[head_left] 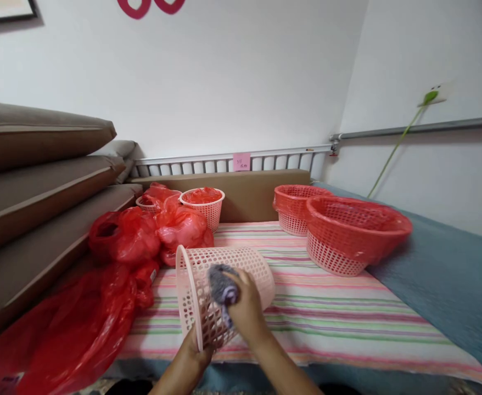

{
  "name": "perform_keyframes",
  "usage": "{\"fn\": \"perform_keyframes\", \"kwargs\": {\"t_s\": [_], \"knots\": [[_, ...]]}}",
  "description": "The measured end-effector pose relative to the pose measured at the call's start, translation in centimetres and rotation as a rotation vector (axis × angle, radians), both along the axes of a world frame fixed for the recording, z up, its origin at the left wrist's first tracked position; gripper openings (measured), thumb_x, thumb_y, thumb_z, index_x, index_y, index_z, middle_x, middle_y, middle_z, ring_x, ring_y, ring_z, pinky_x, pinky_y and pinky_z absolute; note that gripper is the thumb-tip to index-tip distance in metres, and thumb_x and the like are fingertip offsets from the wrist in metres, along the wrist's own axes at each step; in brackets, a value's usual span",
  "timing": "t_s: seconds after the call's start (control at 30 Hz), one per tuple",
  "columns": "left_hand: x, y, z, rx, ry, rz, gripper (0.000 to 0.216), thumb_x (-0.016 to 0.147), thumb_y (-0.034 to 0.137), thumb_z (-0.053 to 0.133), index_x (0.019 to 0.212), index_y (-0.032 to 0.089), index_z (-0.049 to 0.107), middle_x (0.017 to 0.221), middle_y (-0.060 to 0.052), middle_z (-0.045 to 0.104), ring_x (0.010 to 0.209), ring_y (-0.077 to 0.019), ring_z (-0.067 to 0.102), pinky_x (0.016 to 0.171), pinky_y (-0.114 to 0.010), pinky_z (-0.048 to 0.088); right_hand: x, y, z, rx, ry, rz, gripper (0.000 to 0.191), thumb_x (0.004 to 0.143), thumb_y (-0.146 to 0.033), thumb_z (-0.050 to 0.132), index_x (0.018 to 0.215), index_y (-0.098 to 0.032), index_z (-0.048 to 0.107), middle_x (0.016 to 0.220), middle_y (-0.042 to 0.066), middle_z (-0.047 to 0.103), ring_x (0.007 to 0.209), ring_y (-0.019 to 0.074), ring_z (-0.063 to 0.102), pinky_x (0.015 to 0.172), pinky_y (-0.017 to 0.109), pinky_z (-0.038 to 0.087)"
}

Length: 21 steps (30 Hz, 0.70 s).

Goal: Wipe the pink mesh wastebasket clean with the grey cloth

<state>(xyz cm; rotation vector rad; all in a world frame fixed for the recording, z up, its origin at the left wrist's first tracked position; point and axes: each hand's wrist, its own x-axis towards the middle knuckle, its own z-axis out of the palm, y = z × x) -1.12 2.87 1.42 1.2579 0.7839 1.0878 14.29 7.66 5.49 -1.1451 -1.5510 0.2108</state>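
A pale pink perforated plastic wastebasket [249, 263] is tipped on its side in front of me, its open rim facing left. My left hand [197, 348] grips the rim at its lower edge, with the fingers partly hidden by the basket wall. A grey-purple cloth [221, 282] is bunched in my right hand [245, 304], which presses it against the side of the wastebasket. Beneath lies a striped sheet [327, 312] in pink, green and white.
Red plastic bags [121, 236] pile up on the left beside stacked cushions [51, 208]. Behind them stands a bag-lined wastebasket [210, 211]. Two red-lined baskets, the nearer one [335, 252] larger, sit at right. A radiator [282, 162] runs along the wall.
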Motion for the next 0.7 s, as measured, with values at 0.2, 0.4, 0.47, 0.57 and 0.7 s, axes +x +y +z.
{"fn": "perform_keyframes", "kwargs": {"t_s": [0.2, 0.4, 0.47, 0.57, 0.7], "knots": [[-0.3, 0.1, -1.9, 0.057, 0.070, -0.062, 0.058, 0.084, 0.039, 0.063, 0.138, 0.029, 0.044, 0.147, -0.010, 0.046, 0.137, -0.0290, 0.037, 0.117, -0.050, 0.020, 9.8, 5.2, -2.5, -0.257, -0.125, -0.509, 0.033, 0.067, -0.006, 0.051, 0.093, -0.015, 0.069, 0.091, 0.010, 0.068, 0.084, 0.0232, 0.061, 0.075, 0.030, 0.047], [-0.3, 0.4, -0.4, 0.007, -0.056, -0.126, 0.081, 0.075, 0.038, 0.074, 0.144, 0.031, 0.032, 0.148, -0.011, 0.043, 0.134, -0.0301, 0.041, 0.115, -0.050, 0.024, 11.0, 4.8, -3.1, -0.288, -0.171, -0.548, 0.028, 0.069, -0.009, 0.053, 0.091, -0.016, 0.069, 0.084, 0.009, 0.066, 0.080, 0.0231, 0.060, 0.069, 0.028, 0.044], [0.0, 0.7, 1.3, -0.030, -0.122, -0.066, 0.092, 0.072, 0.033, 0.077, 0.147, 0.032, 0.023, 0.150, -0.011, 0.040, 0.132, -0.0309, 0.045, 0.113, -0.049, 0.030, 10.6, 4.7, -3.2, -0.276, -0.183, -0.547, 0.030, 0.069, -0.009, 0.053, 0.093, -0.017, 0.069, 0.083, 0.008, 0.065, 0.079, 0.0227, 0.060, 0.069, 0.028, 0.044], [0.4, 1.1, 3.3, -0.084, -0.162, 0.020, 0.099, 0.071, 0.022, 0.077, 0.149, 0.029, 0.017, 0.151, -0.013, 0.038, 0.130, -0.0318, 0.047, 0.109, -0.047, 0.036, 10.6, 4.7, -3.3, -0.258, -0.211, -0.560, 0.028, 0.071, -0.009, 0.053, 0.092, -0.017, 0.069, 0.084, 0.007, 0.065, 0.080, 0.0222, 0.060, 0.071, 0.028, 0.043], [0.6, 1.1, 3.2, -0.110, -0.152, 0.013, 0.100, 0.070, 0.021, 0.077, 0.149, 0.027, 0.016, 0.151, -0.015, 0.036, 0.130, -0.0316, 0.047, 0.110, -0.047, 0.035, 10.3, 4.6, -2.9, -0.299, -0.210, -0.550, 0.029, 0.071, -0.008, 0.052, 0.094, -0.015, 0.069, 0.089, 0.011, 0.066, 0.083, 0.0249, 0.060, 0.074, 0.031, 0.045]]}}
